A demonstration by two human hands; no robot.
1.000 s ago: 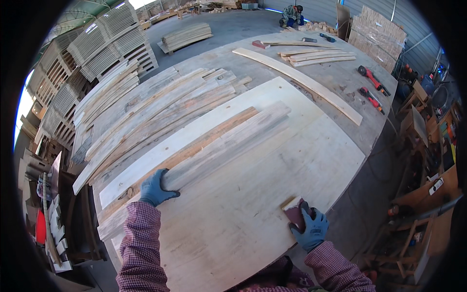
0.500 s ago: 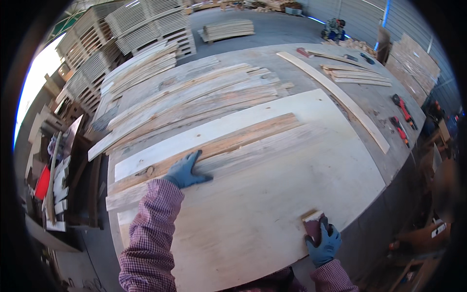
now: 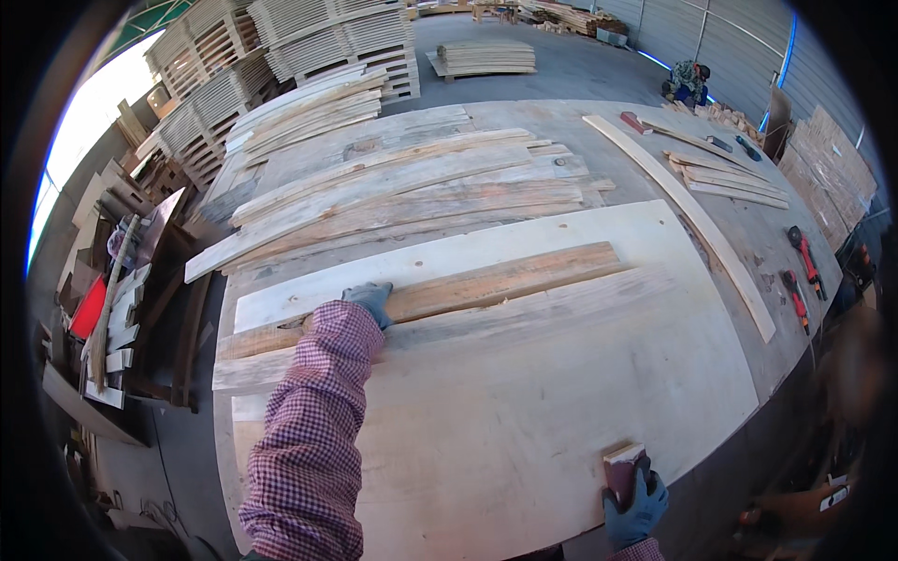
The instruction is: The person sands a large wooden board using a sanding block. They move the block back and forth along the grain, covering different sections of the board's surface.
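My left hand (image 3: 371, 301), in a blue-grey work glove, is closed over the far edge of a brown knotty plank (image 3: 505, 280). The sleeve partly covers this hand. Alongside the plank, on the near side, lies a greyish plank (image 3: 524, 319). Both rest on a large pale wooden panel (image 3: 561, 402), which lies on the worktable. At the panel's near right edge, my gloved right hand (image 3: 638, 505) grips a sanding block (image 3: 624, 470), a wooden block with dark red abrasive paper around it. The block touches the panel or sits just over it; I cannot tell which.
Several rough boards (image 3: 412, 192) lie beyond the panel. A long narrow strip (image 3: 692, 224) runs along its right, past it two red-and-black power tools (image 3: 804, 262). Stacked pallets (image 3: 327, 47) stand at the back left. A person (image 3: 687, 82) crouches far right.
My left hand has gone from lying spread across the planks to the brown plank's far edge. The view has shifted. My right hand still holds the sanding block near the panel's edge.
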